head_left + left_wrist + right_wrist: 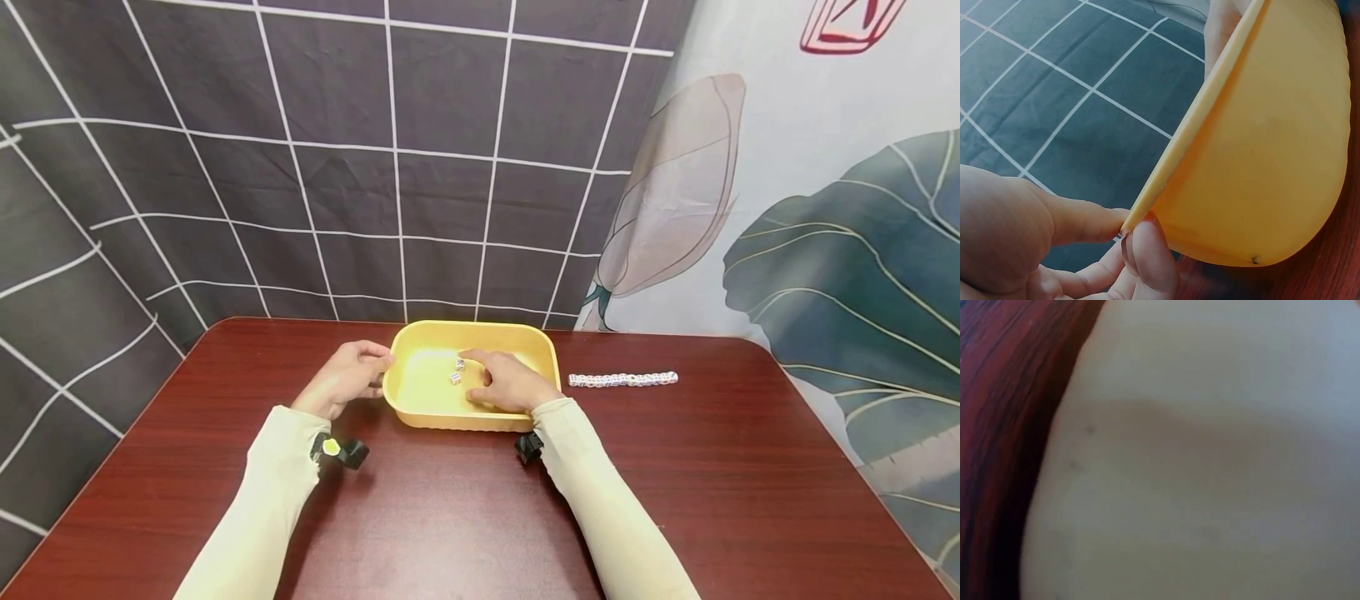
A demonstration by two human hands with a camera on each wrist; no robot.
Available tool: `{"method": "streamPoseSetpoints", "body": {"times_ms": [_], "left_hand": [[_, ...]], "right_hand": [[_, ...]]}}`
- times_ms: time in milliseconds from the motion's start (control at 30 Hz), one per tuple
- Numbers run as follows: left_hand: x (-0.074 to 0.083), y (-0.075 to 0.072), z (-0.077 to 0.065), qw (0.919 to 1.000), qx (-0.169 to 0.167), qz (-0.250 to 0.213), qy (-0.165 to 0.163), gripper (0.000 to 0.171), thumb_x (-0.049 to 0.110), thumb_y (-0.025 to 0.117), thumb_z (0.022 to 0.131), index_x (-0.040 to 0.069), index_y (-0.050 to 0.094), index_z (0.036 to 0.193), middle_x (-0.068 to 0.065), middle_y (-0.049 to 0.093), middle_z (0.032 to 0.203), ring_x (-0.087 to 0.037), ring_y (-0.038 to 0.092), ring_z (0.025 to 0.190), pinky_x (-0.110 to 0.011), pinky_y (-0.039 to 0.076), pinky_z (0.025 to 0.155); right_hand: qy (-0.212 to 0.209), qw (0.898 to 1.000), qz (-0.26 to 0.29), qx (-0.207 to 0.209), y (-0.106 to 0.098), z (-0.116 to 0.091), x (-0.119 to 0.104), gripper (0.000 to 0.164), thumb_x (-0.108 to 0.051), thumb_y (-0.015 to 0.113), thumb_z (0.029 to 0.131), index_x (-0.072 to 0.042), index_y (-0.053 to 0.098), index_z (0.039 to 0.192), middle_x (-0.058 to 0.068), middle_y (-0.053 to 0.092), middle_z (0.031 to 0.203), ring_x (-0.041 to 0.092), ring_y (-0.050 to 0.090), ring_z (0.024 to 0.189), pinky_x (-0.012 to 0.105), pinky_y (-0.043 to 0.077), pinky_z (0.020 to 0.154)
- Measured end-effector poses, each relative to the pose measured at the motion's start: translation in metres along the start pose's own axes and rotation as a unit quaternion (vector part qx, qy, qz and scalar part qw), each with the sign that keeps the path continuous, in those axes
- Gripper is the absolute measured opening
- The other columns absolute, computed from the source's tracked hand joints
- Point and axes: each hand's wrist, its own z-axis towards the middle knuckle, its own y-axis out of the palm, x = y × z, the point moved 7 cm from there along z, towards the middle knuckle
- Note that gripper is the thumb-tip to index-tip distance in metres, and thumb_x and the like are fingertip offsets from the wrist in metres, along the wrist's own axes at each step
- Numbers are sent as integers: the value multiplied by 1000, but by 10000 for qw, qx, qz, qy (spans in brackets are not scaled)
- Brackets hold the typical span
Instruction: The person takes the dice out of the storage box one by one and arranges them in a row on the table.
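Note:
A yellow plastic basin point(420, 419) sits on the table. My left hand point(347, 377) pinches its left rim; in the left wrist view the thumb point(1085, 220) and a fingertip point(1150, 253) meet at the rim's corner. Inside the basin lie two small white dice, one die point(455, 378) nearer me and another die point(461, 364) just beyond it. My right hand point(512, 383) reaches over the right side into the basin, index fingertip right at the farther die, thumb held apart below. A blurred pale surface point(1210, 487) fills most of the right wrist view, hiding that hand.
A straight row of small white dice point(622, 380) lies on the table to the right of the basin. The reddish-brown wooden table point(420, 517) ends at a dark gridded cloth point(442, 200) behind it. A leaf-patterned curtain point(675, 275) hangs at the back right.

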Motion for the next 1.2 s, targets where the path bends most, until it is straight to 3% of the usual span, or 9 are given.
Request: {"method": "streamPoseSetpoints", "body": {"times_ms": [167,333,467,933,1200], "left_hand": [[0,1,1,10000,-11,-57,-21,35,13,56,104,-8,50,131,-14,65,105,-13,63,79,-20,58,67],[0,1,1,10000,11,-47,-26,35,13,55,104,-8,50,132,-13,65,105,-12,63,79,-20,58,67],[0,1,2,10000,14,0,-5,35,13,55,104,-8,50,132,-14,65,107,-13,63,81,-20,58,68],[-1,0,1,10000,44,40,-42,36,14,57,104,-7,51,132,-16,65,106,-15,63,81,-22,60,70],[-2,0,2,10000,34,18,-25,35,14,57,104,-7,51,131,-13,66,104,-13,63,79,-22,59,69]], "right_hand": [[-10,9999,-126,-19,2,0,1,56,-16,73,88,-14,57,141,-2,46,70,13,44,69,26,38,66],[95,9996,186,202,-1,0,3,28,-9,73,88,-14,65,114,-2,48,68,12,46,64,25,38,61],[249,9991,135,317,-3,0,6,13,-9,74,88,-14,67,98,-2,51,71,12,48,66,24,40,63],[415,9974,-40,591,-8,-2,6,11,-12,78,86,-12,67,88,-3,53,69,10,49,65,22,39,61],[425,9977,233,464,-14,-7,9,9,-12,77,87,-12,68,88,-3,52,68,9,48,62,22,38,59]]}}
